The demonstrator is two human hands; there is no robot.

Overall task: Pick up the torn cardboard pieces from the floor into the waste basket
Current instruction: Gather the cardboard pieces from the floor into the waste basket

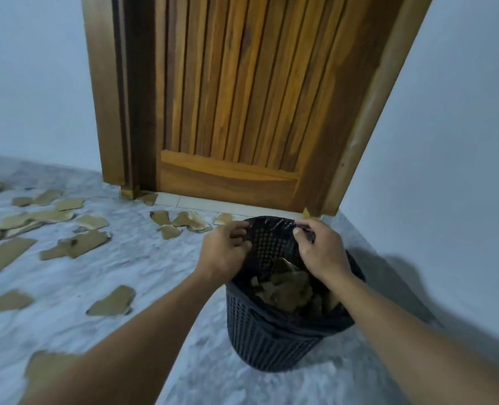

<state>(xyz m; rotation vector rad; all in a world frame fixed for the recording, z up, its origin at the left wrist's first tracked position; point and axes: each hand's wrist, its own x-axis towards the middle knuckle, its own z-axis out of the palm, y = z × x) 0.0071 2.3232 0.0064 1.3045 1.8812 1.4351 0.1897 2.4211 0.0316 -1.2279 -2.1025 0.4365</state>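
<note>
A dark mesh waste basket point(260, 340) with a black liner stands on the pale marbled floor, tilted toward me. Brown cardboard pieces point(286, 290) lie inside it. My left hand point(224, 249) pinches the far-left part of the rim and liner. My right hand point(319, 249) pinches the liner at the far-right part of the rim. Several torn cardboard pieces point(78, 244) lie scattered over the floor to the left, one close by point(113, 301) and a few near the door point(181, 222).
A closed wooden door point(236, 97) and its frame stand just behind the basket. A white wall point(446, 171) runs along the right side. More cardboard point(46, 369) lies under my left forearm.
</note>
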